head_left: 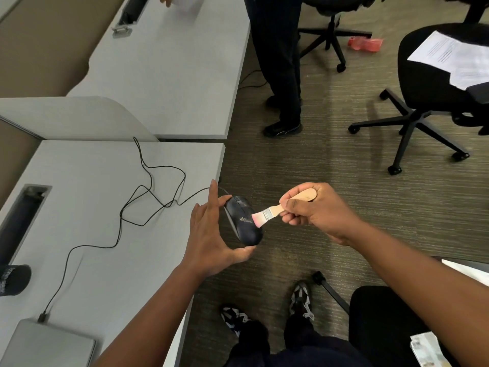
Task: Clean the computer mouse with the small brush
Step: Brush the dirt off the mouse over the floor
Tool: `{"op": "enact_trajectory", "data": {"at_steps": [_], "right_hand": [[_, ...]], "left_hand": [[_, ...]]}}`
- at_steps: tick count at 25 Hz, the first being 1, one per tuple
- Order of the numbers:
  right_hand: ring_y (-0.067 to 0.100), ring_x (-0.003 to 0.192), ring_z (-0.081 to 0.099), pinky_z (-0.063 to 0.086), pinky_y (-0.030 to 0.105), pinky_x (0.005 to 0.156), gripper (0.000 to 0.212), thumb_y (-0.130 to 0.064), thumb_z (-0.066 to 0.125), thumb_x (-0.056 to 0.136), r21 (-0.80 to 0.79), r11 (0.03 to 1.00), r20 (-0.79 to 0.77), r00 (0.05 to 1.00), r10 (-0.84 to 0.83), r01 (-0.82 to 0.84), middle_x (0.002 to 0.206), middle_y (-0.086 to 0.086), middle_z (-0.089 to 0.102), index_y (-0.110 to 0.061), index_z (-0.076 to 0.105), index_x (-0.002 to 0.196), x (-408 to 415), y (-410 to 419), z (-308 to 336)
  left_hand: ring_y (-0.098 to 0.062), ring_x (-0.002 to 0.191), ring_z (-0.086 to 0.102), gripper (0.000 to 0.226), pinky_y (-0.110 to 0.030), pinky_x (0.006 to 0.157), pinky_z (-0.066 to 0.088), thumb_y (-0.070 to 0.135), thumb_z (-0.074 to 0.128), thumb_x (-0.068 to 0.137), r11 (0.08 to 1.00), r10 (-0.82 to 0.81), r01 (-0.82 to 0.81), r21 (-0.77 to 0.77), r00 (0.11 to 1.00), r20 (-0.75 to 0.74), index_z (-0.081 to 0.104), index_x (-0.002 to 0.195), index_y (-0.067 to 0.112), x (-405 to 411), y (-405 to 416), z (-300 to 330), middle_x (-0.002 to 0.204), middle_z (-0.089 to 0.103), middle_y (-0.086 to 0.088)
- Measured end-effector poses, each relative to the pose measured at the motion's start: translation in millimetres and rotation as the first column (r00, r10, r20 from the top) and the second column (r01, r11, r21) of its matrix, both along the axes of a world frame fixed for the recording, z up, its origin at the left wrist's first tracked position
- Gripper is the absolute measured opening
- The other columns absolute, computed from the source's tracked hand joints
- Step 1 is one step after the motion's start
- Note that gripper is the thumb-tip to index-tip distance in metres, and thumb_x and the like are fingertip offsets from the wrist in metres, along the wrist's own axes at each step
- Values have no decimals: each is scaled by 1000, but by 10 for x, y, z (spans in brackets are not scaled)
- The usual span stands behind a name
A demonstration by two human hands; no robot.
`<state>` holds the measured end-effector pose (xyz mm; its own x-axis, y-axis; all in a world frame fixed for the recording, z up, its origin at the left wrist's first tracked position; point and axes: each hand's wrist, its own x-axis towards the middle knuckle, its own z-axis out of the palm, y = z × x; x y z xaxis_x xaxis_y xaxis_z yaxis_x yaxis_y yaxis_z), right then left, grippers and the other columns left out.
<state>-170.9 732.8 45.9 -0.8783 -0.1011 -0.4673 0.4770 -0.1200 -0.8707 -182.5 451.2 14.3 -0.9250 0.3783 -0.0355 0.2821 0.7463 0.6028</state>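
Observation:
A black wired computer mouse [242,221] is held in the air just off the desk's right edge, gripped by my left hand [211,234] between thumb below and fingers above. My right hand [315,210] is closed around the wooden handle of a small brush [277,209]. The brush's pink bristles touch the mouse's upper right side, where pale dust marks show. The mouse's black cable [148,192] trails in loops across the grey desk [87,234] to a plug at a grey laptop [47,345].
A dark cylindrical object [13,279] stands at the desk's left edge beside a cable slot [21,218]. Another person stands by the far desk [280,75]. Black office chairs [434,83] stand on the carpet to the right, one holding papers [455,59].

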Motion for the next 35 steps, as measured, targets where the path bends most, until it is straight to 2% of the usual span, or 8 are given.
{"op": "enact_trajectory", "data": {"at_steps": [4, 8, 13, 17, 20, 22, 26, 35], "right_hand": [[14, 72, 76, 59, 21, 64, 6, -4, 76, 93, 82, 995, -68, 996, 62, -57, 82, 13, 81, -8, 78, 96, -13, 15, -35], [17, 81, 74, 61, 29, 77, 13, -5, 78, 91, 147, 977, -130, 976, 176, -157, 86, 11, 81, -17, 82, 93, -29, 98, -53], [33, 92, 74, 61, 48, 87, 22, -5, 83, 86, 272, 941, -192, 946, 260, -203, 94, 8, 80, -26, 84, 91, -55, 160, -29], [38, 102, 74, 58, 54, 95, 30, 0, 83, 84, 230, 965, -218, 961, 173, -122, 102, 9, 82, -29, 85, 89, -69, 138, 2], [28, 86, 73, 61, 45, 87, 20, 0, 82, 85, 117, 990, -206, 974, 99, -76, 95, 19, 79, -19, 84, 94, -64, 113, 17], [19, 79, 75, 63, 31, 78, 14, -3, 80, 88, 22, 999, -185, 982, 43, -40, 90, 20, 80, -14, 82, 97, -56, 70, 30], [19, 79, 79, 63, 26, 70, 9, -8, 77, 93, 56, 998, -153, 988, -5, 14, 88, 13, 82, -14, 77, 99, -25, -42, 11], [29, 67, 72, 58, 44, 62, 13, -12, 75, 85, 381, 923, -215, 966, 144, -53, 76, 9, 78, -25, 77, 83, -47, 11, 168]], "left_hand": [[-17, 147, 41, 152, -40, 116, 37, 69, 94, 54, 1000, 1, -2, 8, 999, 43, -7, 166, 56, 13, -37, -28, 171, 31, 16], [-6, 141, 37, 156, -38, 115, 37, 69, 93, 54, 1000, 10, -11, 25, 999, 32, 7, 175, 18, 7, -60, -49, 155, 11, 56], [-7, 143, 34, 143, -42, 116, 41, 68, 93, 53, 1000, -11, 11, 9, 1000, 7, 27, 169, 19, 20, -39, -39, 163, -5, 49], [-18, 145, 42, 140, -47, 117, 43, 67, 93, 53, 999, -29, 28, 27, 999, 18, 7, 163, 58, 16, -16, -17, 169, 6, 38], [-17, 139, 46, 147, -48, 115, 46, 66, 94, 53, 1000, -19, 19, 22, 999, 32, -8, 159, 66, 2, 13, 11, 161, 25, 36], [-19, 139, 47, 148, -49, 114, 46, 65, 94, 52, 1000, -9, 8, 15, 999, 42, -11, 157, 70, 2, 26, 7, 167, 35, 18], [-20, 139, 48, 154, -47, 114, 44, 65, 94, 54, 1000, -3, 2, 5, 998, 63, -16, 162, 62, 14, 31, 7, 162, 44, 12], [-18, 139, 46, 159, -52, 117, 42, 67, 92, 53, 1000, -7, 10, -23, 994, 107, -15, 168, 46, -32, 35, 56, 159, 42, 15]]}}
